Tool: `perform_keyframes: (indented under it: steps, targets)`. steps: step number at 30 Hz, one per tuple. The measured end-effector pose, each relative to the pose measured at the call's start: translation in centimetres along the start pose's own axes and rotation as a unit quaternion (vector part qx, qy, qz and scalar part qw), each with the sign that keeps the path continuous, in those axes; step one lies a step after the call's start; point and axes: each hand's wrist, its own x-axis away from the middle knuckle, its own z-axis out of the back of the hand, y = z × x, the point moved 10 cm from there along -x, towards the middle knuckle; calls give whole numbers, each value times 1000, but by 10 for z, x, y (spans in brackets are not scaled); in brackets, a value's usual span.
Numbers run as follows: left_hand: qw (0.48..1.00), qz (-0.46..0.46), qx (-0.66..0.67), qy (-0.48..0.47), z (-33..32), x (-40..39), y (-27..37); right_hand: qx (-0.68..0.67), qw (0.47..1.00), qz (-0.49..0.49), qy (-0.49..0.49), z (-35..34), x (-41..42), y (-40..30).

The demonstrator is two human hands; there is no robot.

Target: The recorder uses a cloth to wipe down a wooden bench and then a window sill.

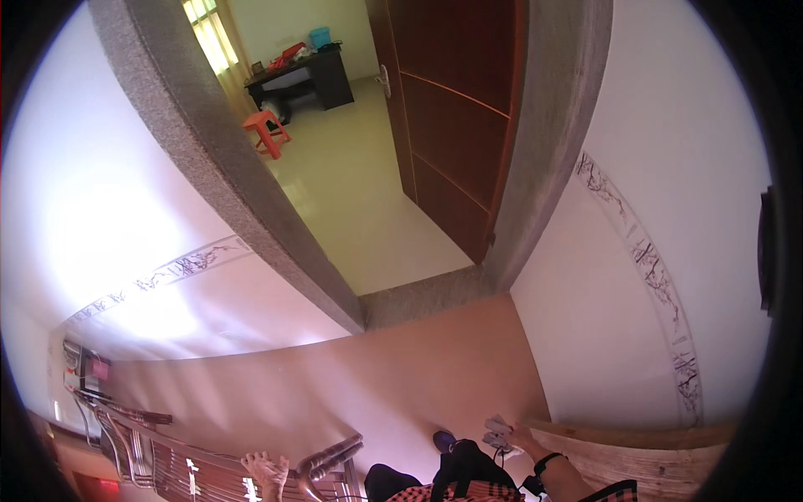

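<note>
My left hand (268,470) is held out over the slatted wooden bench (210,470). Its fingers are apart and I see nothing in them; whether it touches the bench I cannot tell. In my right hand (522,440) is a crumpled grey cloth (497,428), perhaps a pair of gloves. A dark cable (499,453) hangs just below the cloth, and a black band circles that wrist. Between the hands, one dark shoe (443,441) shows on the reddish-brown floor (414,376).
Ahead is a stone-framed doorway with a raised sill (426,300) and a brown door (458,119) swung inward. Beyond it stand an orange plastic stool (268,133) and a cluttered black desk (335,78). Wooden boards (633,461) lie at my right, near the tiled wall (602,351).
</note>
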Motion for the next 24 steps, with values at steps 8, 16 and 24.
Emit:
perform_keyframes:
  steps: [8,16,24]
  targets:
    - [997,-13,8,76,11,7,-2,-1,995,101,-5,24,5,-50]
    - [997,-34,4,71,12,6,7,11,995,98,11,8,5,-20]
    - [995,-45,-10,87,19,0,17,5,1000,11,-12,21,22,-1]
